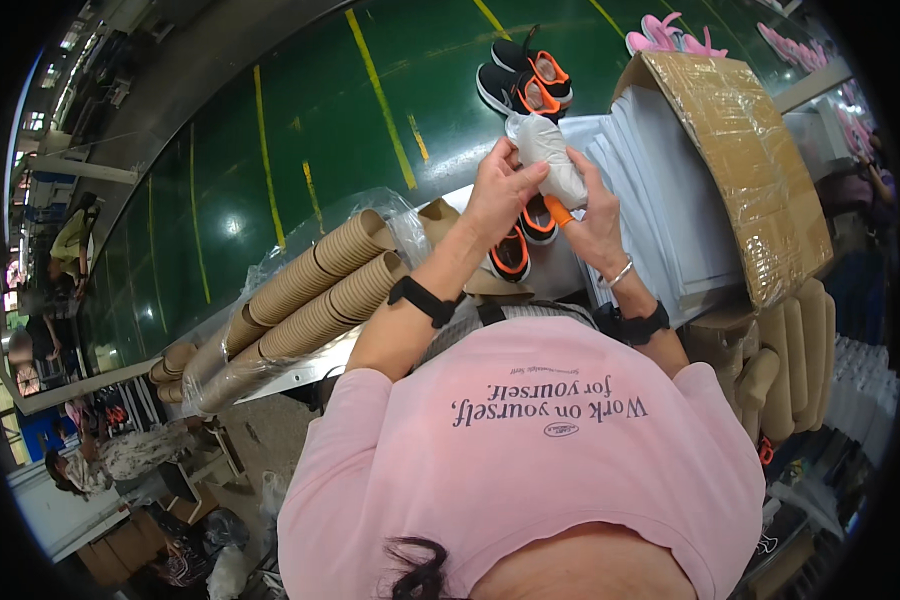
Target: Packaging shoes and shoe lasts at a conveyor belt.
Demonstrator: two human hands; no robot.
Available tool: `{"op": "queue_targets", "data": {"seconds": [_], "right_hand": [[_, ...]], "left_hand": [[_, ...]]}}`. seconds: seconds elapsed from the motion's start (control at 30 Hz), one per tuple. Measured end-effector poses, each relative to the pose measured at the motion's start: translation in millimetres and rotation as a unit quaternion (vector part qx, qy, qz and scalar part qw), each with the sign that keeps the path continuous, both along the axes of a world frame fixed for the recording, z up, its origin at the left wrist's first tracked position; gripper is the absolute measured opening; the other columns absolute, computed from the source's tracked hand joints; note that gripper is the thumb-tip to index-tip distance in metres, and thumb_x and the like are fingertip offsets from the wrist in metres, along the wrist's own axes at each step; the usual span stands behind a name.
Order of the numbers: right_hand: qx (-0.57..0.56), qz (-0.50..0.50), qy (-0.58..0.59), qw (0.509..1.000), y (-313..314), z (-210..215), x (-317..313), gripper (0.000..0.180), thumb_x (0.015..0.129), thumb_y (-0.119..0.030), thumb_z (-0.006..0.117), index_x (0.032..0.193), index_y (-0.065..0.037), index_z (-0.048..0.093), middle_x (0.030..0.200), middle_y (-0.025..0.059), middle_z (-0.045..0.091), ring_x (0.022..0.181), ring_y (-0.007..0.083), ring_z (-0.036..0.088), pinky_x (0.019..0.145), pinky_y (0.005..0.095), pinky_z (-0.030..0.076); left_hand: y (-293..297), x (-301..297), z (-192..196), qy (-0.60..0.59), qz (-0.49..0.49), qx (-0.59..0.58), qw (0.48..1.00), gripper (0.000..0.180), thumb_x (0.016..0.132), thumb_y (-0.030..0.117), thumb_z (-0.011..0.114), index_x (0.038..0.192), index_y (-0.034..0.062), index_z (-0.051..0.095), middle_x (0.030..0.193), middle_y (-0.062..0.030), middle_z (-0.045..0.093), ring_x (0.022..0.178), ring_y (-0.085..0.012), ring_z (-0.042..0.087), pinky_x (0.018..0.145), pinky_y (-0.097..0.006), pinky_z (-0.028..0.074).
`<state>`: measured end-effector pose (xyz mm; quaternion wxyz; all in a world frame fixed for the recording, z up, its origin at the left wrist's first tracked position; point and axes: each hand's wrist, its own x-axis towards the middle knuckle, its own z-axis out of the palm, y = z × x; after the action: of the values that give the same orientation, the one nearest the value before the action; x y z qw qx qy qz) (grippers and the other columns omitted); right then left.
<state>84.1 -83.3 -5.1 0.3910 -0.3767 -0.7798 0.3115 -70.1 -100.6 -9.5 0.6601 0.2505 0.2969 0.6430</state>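
Observation:
A rolled wad of white paper is between my two hands, held over the front of the bench. My left hand pinches its left side with thumb and fingers. Around its right side and lower end closes my right hand, an orange cover on the thumb. Right below the wad, a pair of black shoes with orange collars is partly hidden by my hands. Beyond it, another black and orange pair stands on the green surface. A stack of white paper sheets lies just right of my right hand.
An open cardboard box flap rises beside the sheets. At left lie long stacks of nested brown cardboard pieces in clear plastic. More brown moulded pieces stand at right. Pink shoes sit farther along the green, yellow-lined surface.

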Motion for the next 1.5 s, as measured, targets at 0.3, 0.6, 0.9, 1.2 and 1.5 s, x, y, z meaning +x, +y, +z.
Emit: {"op": "queue_targets", "data": {"seconds": [0.3,0.6,0.9,1.2,1.5], "right_hand": [[-0.4,0.04,-0.119,0.908,10,-17,35,0.052,0.073,-0.004,0.063,0.116,0.001,0.034,0.071,0.0223,0.061,0.058,0.0248,0.065,0.055,0.0365,0.051],[-0.143,0.056,-0.403,0.902,31,-89,-11,0.05,0.074,-0.024,0.065,0.105,0.003,0.036,0.077,0.0287,0.061,0.076,0.0442,0.061,0.066,0.0499,0.049],[-0.029,0.014,-0.373,0.927,50,-131,-1,0.037,0.071,-0.014,0.064,0.106,-0.01,0.052,0.073,0.0221,0.061,0.071,0.0422,0.06,0.065,0.0517,0.047],[-0.065,0.079,-0.364,0.926,56,-90,3,0.048,0.071,-0.039,0.073,0.101,-0.007,0.056,0.089,0.0194,0.064,0.086,0.0369,0.062,0.073,0.0443,0.049],[0.067,-0.1,-0.187,0.975,193,-132,220,0.032,0.088,-0.015,0.056,0.117,-0.002,0.057,0.125,0.0151,0.055,0.119,0.0288,0.049,0.101,0.0346,0.037]], "left_hand": [[51,-27,-98,0.733,-0.015,0.071,0.676,0.036,0.074,0.015,0.062,0.102,-0.0046,0.053,0.097,-0.0189,0.061,0.092,-0.0367,0.059,0.085,-0.04,0.046],[43,-37,-100,0.707,-0.12,0.072,0.693,0.023,0.074,0.011,0.058,0.09,-0.0028,0.051,0.081,-0.0288,0.059,0.084,-0.0461,0.056,0.074,-0.049,0.045],[41,-26,-90,0.685,-0.102,0.11,0.713,0.017,0.075,0.004,0.05,0.09,-0.0009,0.053,0.085,-0.0249,0.059,0.085,-0.0452,0.055,0.074,-0.05,0.044],[21,-55,-79,0.628,-0.076,0.035,0.774,0.027,0.075,0.01,0.058,0.101,0.0036,0.056,0.098,-0.0175,0.063,0.093,-0.0354,0.06,0.08,-0.043,0.047],[0,-121,-102,0.816,-0.381,-0.049,0.432,0.044,0.073,0.014,0.065,0.116,0.0082,0.055,0.112,-0.0152,0.061,0.105,-0.0328,0.058,0.086,-0.041,0.048]]}}
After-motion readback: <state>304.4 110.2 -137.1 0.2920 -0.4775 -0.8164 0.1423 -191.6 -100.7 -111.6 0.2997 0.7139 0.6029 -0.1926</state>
